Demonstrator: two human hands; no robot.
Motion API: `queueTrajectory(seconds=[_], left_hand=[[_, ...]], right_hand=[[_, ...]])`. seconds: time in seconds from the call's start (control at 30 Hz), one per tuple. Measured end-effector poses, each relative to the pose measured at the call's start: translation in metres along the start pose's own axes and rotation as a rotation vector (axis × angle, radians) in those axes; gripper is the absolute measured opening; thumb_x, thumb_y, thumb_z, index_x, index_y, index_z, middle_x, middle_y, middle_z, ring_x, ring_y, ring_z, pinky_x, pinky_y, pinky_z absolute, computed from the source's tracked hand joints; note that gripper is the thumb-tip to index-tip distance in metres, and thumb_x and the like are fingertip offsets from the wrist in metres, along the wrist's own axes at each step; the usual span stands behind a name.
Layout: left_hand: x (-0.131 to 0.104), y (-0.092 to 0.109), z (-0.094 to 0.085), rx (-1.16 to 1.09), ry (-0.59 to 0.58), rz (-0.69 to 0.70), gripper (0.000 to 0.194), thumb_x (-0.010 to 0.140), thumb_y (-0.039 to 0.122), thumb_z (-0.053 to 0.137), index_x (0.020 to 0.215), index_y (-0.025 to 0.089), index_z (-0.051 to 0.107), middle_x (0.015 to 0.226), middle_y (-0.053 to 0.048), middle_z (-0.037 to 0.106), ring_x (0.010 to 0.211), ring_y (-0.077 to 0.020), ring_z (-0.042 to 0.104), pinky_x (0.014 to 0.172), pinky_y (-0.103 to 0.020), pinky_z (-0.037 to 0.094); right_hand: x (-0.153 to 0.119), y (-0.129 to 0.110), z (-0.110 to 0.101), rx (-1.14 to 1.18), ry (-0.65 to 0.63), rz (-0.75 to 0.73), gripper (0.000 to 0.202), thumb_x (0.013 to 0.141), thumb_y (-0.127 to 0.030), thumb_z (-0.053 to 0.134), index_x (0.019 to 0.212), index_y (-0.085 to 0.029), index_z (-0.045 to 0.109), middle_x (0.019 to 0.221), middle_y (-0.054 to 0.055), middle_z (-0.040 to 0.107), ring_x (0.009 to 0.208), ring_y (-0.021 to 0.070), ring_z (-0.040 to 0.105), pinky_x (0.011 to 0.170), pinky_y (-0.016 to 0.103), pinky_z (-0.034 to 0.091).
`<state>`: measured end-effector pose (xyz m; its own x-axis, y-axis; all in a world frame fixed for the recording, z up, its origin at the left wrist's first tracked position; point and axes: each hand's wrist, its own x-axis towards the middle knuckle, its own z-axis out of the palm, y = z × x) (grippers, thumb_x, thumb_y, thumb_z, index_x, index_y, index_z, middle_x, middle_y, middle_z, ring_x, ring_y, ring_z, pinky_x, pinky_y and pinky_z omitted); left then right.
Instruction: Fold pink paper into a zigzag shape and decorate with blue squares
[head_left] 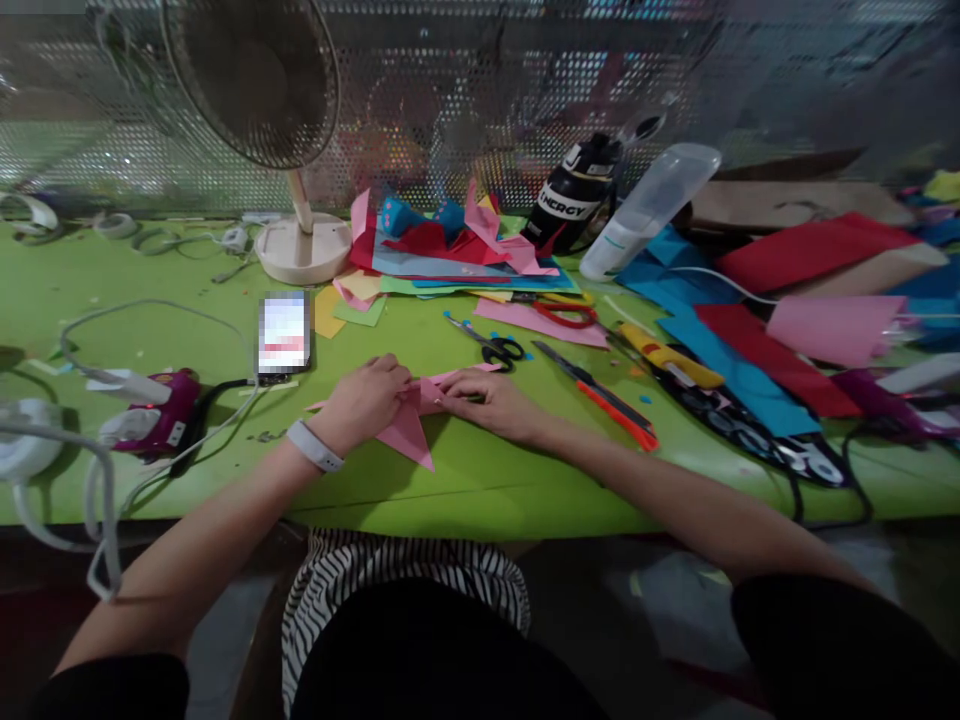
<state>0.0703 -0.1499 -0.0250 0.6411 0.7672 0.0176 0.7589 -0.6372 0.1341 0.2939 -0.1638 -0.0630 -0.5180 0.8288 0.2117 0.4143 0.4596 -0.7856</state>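
A folded piece of pink paper (409,436) lies on the green tabletop (480,500), one pointed corner aimed toward the near edge. My left hand (369,400) presses on its left part, fingers bent over the paper. From the other side my right hand (491,400) pinches the paper's right part between thumb and fingers. Some of the folds are hidden beneath both hands. Just beyond my right hand are small black scissors (491,345). Farther right sits a red and black utility knife (600,395).
A fan (300,245) stands at the back left, near a phone (283,333) and a purple power strip (157,415) with cables. Stacked coloured paper (450,265), a black bottle (574,195) and a clear bottle (649,210) are behind. Yellow cutter (667,355) and paper sheets fill the right.
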Motion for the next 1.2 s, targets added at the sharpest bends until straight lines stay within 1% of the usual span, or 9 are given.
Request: queueTrajectory(seconds=[0.1, 0.2, 0.33, 0.43, 0.53, 0.63, 0.8, 0.97, 1.2], left_hand=[[-0.003, -0.001, 0.005, 0.077, 0.059, 0.014, 0.016, 0.093, 0.015, 0.047, 0.095, 0.014, 0.063, 0.096, -0.008, 0.065, 0.086, -0.0184, 0.06, 0.073, -0.03, 0.049], [-0.006, -0.004, 0.008, 0.131, 0.071, 0.075, 0.017, 0.094, 0.015, 0.046, 0.095, 0.014, 0.063, 0.093, -0.007, 0.065, 0.083, -0.018, 0.059, 0.07, -0.029, 0.049], [-0.008, -0.011, 0.011, 0.143, 0.067, 0.131, 0.017, 0.094, 0.014, 0.048, 0.102, 0.013, 0.063, 0.098, -0.008, 0.065, 0.087, -0.0194, 0.058, 0.073, -0.03, 0.05], [-0.007, -0.015, 0.014, 0.1, 0.082, 0.147, 0.021, 0.095, 0.015, 0.048, 0.111, 0.013, 0.061, 0.102, -0.009, 0.065, 0.091, -0.0202, 0.059, 0.079, -0.033, 0.051], [-0.005, -0.019, 0.018, 0.04, 0.103, 0.124, 0.024, 0.096, 0.016, 0.047, 0.115, 0.012, 0.06, 0.105, -0.01, 0.065, 0.095, -0.0212, 0.059, 0.083, -0.035, 0.051], [-0.004, -0.021, 0.021, 0.007, 0.13, 0.114, 0.023, 0.097, 0.018, 0.046, 0.113, 0.012, 0.061, 0.103, -0.01, 0.065, 0.093, -0.021, 0.059, 0.081, -0.036, 0.052], [-0.004, -0.021, 0.021, -0.006, 0.133, 0.117, 0.021, 0.097, 0.016, 0.046, 0.109, 0.012, 0.062, 0.1, -0.009, 0.065, 0.089, -0.0194, 0.058, 0.078, -0.034, 0.053], [-0.004, -0.021, 0.02, -0.021, 0.14, 0.11, 0.023, 0.095, 0.011, 0.044, 0.108, 0.013, 0.062, 0.102, -0.009, 0.064, 0.092, -0.0192, 0.058, 0.082, -0.034, 0.053], [-0.005, -0.019, 0.019, -0.019, 0.129, 0.109, 0.024, 0.096, 0.014, 0.044, 0.11, 0.012, 0.063, 0.102, -0.01, 0.064, 0.091, -0.0198, 0.057, 0.082, -0.036, 0.052]], right_hand=[[0.004, -0.006, 0.002, 0.056, -0.006, 0.133, 0.032, 0.088, -0.049, 0.061, 0.081, -0.021, 0.072, 0.102, 0.007, 0.07, 0.094, 0.021, 0.064, 0.083, 0.038, 0.05], [0.005, -0.01, 0.008, -0.015, 0.038, 0.18, 0.036, 0.089, -0.051, 0.058, 0.079, -0.019, 0.071, 0.098, 0.009, 0.067, 0.093, 0.0223, 0.061, 0.083, 0.04, 0.048], [0.003, -0.011, 0.015, -0.096, 0.11, 0.218, 0.034, 0.089, -0.05, 0.059, 0.077, -0.02, 0.07, 0.099, 0.009, 0.063, 0.098, 0.0242, 0.055, 0.086, 0.045, 0.045], [0.0, -0.012, 0.018, -0.101, 0.132, 0.246, 0.029, 0.085, -0.048, 0.064, 0.074, -0.021, 0.07, 0.097, 0.008, 0.061, 0.099, 0.0245, 0.053, 0.084, 0.044, 0.046], [0.0, -0.012, 0.019, -0.125, 0.145, 0.249, 0.026, 0.082, -0.045, 0.069, 0.072, -0.022, 0.069, 0.095, 0.007, 0.06, 0.097, 0.0242, 0.053, 0.082, 0.043, 0.047], [0.001, -0.013, 0.02, -0.179, 0.145, 0.257, 0.025, 0.083, -0.043, 0.069, 0.07, -0.021, 0.068, 0.096, 0.007, 0.061, 0.096, 0.0237, 0.053, 0.083, 0.044, 0.045], [0.003, -0.015, 0.02, -0.336, 0.139, 0.195, 0.035, 0.092, -0.047, 0.056, 0.072, -0.02, 0.064, 0.093, 0.007, 0.061, 0.094, 0.0231, 0.051, 0.084, 0.043, 0.04], [0.001, -0.017, 0.02, -0.352, 0.135, 0.121, 0.045, 0.095, -0.057, 0.042, 0.079, -0.02, 0.06, 0.087, 0.006, 0.061, 0.088, 0.0214, 0.051, 0.081, 0.039, 0.038], [0.001, -0.013, 0.021, -0.339, 0.167, 0.102, 0.042, 0.097, -0.054, 0.041, 0.081, -0.021, 0.061, 0.088, 0.006, 0.063, 0.088, 0.0216, 0.054, 0.083, 0.039, 0.039]])
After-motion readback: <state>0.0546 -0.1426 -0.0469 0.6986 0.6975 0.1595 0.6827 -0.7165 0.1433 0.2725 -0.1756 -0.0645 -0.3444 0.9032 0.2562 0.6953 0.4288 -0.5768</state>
